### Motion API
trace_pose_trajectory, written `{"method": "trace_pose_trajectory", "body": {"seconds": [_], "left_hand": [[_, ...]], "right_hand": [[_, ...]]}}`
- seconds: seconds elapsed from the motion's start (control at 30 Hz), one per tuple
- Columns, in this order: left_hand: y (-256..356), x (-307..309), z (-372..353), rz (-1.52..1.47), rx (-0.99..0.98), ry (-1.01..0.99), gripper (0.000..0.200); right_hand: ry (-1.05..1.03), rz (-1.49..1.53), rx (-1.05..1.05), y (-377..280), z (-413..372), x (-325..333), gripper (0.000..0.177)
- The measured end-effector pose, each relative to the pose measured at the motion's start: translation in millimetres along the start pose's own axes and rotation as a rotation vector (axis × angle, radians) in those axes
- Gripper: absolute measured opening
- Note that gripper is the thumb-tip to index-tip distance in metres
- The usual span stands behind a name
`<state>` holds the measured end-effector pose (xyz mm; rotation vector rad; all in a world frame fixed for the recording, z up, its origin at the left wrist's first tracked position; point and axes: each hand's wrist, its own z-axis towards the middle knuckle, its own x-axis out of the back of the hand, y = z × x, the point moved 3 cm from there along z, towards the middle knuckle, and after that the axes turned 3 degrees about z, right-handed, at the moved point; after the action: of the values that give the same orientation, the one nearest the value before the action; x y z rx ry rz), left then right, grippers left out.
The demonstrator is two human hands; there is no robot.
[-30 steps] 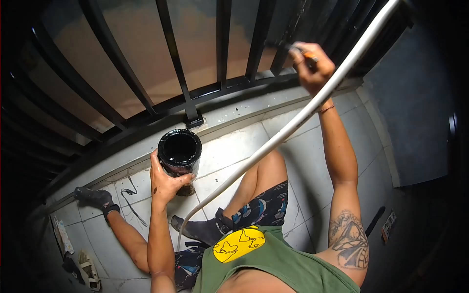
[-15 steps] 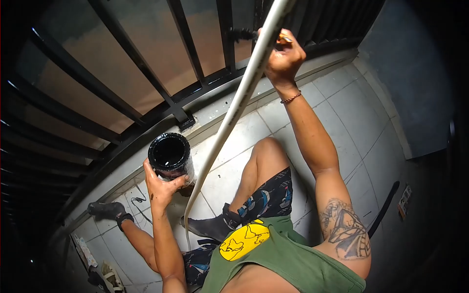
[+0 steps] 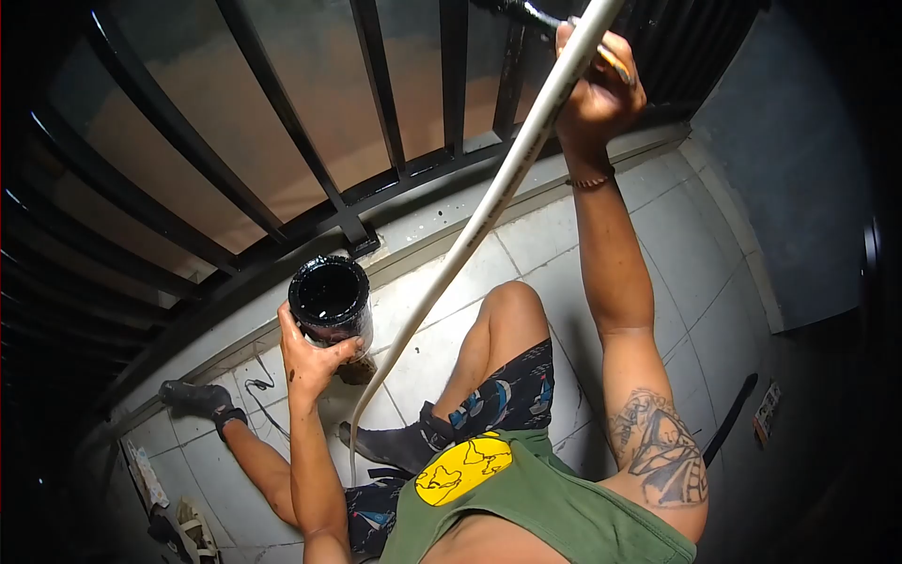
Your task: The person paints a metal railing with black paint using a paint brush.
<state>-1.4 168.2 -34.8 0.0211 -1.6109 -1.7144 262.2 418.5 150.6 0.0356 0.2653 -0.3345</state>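
Note:
My left hand (image 3: pixel 315 362) is wrapped round the lower part of an open can (image 3: pixel 331 299) of black paint, held upright over the floor. At the top right, my right hand (image 3: pixel 601 94) is closed on a paintbrush (image 3: pixel 531 17) with a partly orange handle. Its dark bristles reach left toward the black metal bars (image 3: pixel 376 75); whether they touch a bar cannot be made out. A white cable or pipe (image 3: pixel 489 202) runs diagonally in front of the right hand and down between my arms.
Black railing bars curve along the left and top above a pale ledge (image 3: pixel 423 218). My legs rest on white floor tiles (image 3: pixel 456 334). A grey wall (image 3: pixel 799 188) stands at the right. Sandals (image 3: pixel 195 531) lie at the bottom left, and a dark strip (image 3: pixel 733 414) lies at the right.
My right hand has moved up and to the right with the brush, and the brush now points further toward the upper left. The left hand still holds the can. The view has shifted slightly.

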Motion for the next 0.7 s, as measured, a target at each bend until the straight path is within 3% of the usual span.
{"method": "trace_pose_trajectory", "body": {"seconds": [0.03,0.1,0.13,0.17,0.2,0.43,0.6,0.7], "left_hand": [[0,0,1,0.014,0.003,-0.005,0.089],[-3,0,1,0.03,-0.007,0.005,0.09],[0,0,0,0.042,0.014,0.001,0.09],[0,0,1,0.054,0.031,-0.003,0.09],[-1,0,1,0.06,0.012,-0.007,0.089],[6,3,-2,0.05,0.015,-0.018,0.085],[-1,6,-4,0.067,-0.014,-0.002,0.085],[-1,5,-1,0.031,0.058,-0.031,0.086]], "right_hand": [[-0.047,0.065,0.082,8,-9,2,0.009],[-0.206,0.124,0.051,3,-37,10,0.009],[-0.331,0.184,-0.154,9,-61,18,0.009],[-0.402,0.048,-0.098,6,-80,25,0.01],[-0.42,-0.019,-0.303,4,-102,33,0.01],[-0.385,-0.108,-0.576,9,-165,26,0.013],[-0.215,-0.058,-0.53,10,-142,15,0.014],[-0.137,-0.08,-0.399,0,-135,24,0.012]]}}
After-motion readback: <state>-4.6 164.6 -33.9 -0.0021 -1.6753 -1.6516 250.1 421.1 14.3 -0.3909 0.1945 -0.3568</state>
